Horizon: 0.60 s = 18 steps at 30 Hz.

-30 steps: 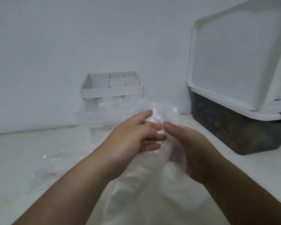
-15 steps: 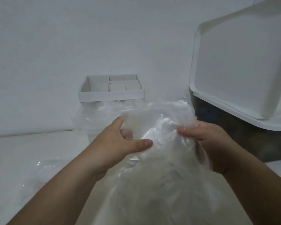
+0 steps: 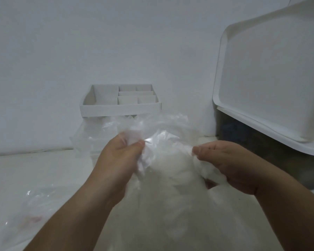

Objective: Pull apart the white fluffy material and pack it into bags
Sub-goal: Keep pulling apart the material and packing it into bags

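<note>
The left hand (image 3: pixel 120 160) and the right hand (image 3: pixel 230 165) each pinch the thin film of the bag (image 3: pixel 163 127). The left grips a bunched fold at 9 o'clock of the mouth and the right grips the edge at 3 o'clock, with the fingers (image 3: pixel 203 149) curled tight on the plastic. The white fluffy material (image 3: pixel 167 171) sits inside the bag, low between the two wrists, at 6 o'clock of the mouth.

The likeliest trouble is the film itself. It looks slippery and very thin, so a hard outward pull could tear it or slide it out of one pinch, letting the mouth collapse over the stuffing. Loose tufts may also cling to the rim and drift onto the bench (image 3: pixel 25 169). That would put them near the spare bags (image 3: pixel 31 205) at 8 o'clock, where white on white would be hard to spot. If the bag swings forward, it may brush the divided organiser (image 3: pixel 120 105) at 12 o'clock. The lidded bin (image 3: pixel 272 87) at 2 o'clock stands close to the right hand.

Half a second earlier the hands were nearer together and the crumpled film hid most of the contents. Now they are spread wider, the mouth is stretched, and the white stuffing shows plainly between them.
</note>
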Each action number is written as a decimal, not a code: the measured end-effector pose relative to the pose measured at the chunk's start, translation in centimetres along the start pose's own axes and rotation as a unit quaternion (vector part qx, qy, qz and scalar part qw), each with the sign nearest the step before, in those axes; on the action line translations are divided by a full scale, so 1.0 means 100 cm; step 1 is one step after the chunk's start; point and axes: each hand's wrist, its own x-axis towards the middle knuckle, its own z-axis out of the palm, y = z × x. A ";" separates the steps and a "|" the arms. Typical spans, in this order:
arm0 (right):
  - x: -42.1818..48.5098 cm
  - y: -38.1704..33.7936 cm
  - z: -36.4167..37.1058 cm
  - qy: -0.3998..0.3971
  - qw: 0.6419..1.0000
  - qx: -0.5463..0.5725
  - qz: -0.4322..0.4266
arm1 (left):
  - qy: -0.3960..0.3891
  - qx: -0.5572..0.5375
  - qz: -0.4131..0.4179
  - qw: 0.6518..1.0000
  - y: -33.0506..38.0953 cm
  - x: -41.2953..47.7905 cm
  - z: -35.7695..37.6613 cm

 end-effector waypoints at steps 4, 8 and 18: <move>0.000 -0.009 -0.005 -0.022 0.996 -0.092 0.000 | 0.034 -0.030 -0.011 0.999 -0.002 0.004 -0.005; 0.007 -0.009 -0.002 0.005 0.983 -0.181 -0.025 | 0.052 -0.047 -0.012 0.997 -0.005 0.006 -0.010; 0.002 -0.012 0.000 -0.100 0.955 -0.279 -0.016 | 0.079 -0.068 -0.002 0.995 -0.001 0.001 -0.008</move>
